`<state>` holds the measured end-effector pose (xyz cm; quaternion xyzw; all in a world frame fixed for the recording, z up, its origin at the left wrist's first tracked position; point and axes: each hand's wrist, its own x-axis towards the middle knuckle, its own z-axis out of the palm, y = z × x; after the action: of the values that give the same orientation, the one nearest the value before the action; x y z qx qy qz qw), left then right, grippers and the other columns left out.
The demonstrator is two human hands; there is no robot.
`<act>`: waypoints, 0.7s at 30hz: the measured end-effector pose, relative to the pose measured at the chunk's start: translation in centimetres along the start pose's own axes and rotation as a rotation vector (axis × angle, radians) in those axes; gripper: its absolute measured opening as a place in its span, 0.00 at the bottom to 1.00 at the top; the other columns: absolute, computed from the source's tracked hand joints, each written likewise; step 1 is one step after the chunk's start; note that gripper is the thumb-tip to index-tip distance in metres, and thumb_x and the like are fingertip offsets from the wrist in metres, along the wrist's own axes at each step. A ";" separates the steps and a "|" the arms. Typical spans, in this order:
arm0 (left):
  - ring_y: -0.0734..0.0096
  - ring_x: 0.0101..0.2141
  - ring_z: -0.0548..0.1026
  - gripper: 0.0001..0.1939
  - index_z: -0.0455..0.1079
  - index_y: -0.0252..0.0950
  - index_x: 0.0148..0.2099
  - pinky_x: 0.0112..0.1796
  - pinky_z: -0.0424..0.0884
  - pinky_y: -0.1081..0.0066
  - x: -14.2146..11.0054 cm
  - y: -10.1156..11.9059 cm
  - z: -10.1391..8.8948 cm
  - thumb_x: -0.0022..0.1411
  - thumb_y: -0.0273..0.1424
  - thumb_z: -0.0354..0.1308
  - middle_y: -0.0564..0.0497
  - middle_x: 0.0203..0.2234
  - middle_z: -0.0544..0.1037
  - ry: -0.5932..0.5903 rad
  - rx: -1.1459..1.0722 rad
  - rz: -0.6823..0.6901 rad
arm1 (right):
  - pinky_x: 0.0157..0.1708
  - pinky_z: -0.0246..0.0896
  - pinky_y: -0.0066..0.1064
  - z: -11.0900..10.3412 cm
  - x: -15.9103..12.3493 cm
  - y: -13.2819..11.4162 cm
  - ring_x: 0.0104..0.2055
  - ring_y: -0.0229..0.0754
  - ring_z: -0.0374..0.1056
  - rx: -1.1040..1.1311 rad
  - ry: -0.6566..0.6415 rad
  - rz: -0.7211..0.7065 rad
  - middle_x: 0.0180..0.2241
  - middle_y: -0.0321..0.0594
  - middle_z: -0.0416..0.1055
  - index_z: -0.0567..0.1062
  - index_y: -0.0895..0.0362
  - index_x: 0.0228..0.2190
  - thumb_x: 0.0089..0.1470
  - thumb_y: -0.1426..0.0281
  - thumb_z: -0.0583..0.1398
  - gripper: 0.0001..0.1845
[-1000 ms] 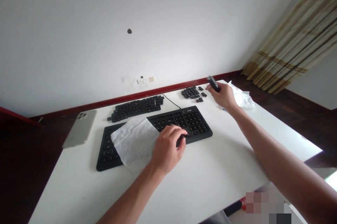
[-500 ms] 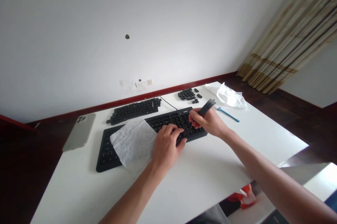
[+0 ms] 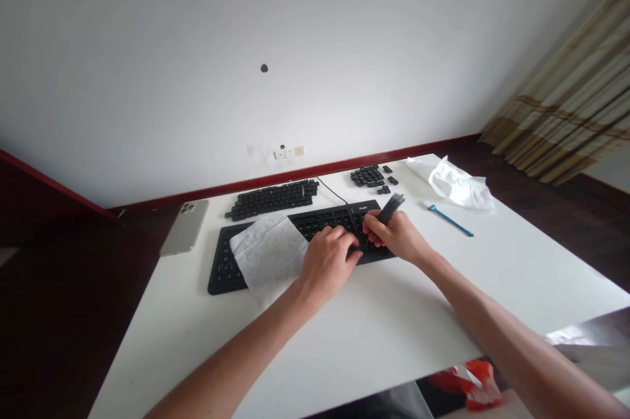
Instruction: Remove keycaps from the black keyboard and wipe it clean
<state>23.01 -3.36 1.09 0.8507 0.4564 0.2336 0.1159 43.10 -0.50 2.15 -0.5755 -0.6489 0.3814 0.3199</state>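
Head cam: R hand (image 3: 398, 236) pinching black tool (image 3: 390, 208) over kbd (image 3: 325, 217).

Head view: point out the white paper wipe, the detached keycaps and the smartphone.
white paper wipe (image 3: 268, 258): head view, on its middle.
detached black keycaps (image 3: 367, 176): head view, on the middle of the cluster.
smartphone (image 3: 184, 230): head view, on the middle of its silver back.

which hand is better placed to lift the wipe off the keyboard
Left, probably: the left hand sits at the edge of the wipe, fingers over the keyboard, while the right hand is farther off and grips a dark tool.
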 end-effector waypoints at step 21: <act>0.56 0.43 0.73 0.05 0.69 0.39 0.46 0.44 0.71 0.55 -1.0 0.4 1.4 0.71 0.26 0.61 0.48 0.41 0.76 0.024 0.067 0.025 | 0.22 0.70 0.29 -0.2 0.0 -0.3 0.21 0.40 0.72 0.136 -0.103 0.131 0.21 0.38 0.75 0.72 0.55 0.25 0.63 0.63 0.57 0.15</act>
<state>23.49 -4.42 -0.26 0.8569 0.4546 0.2298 0.0788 43.09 -0.49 2.46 -0.5731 -0.5981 0.4738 0.2989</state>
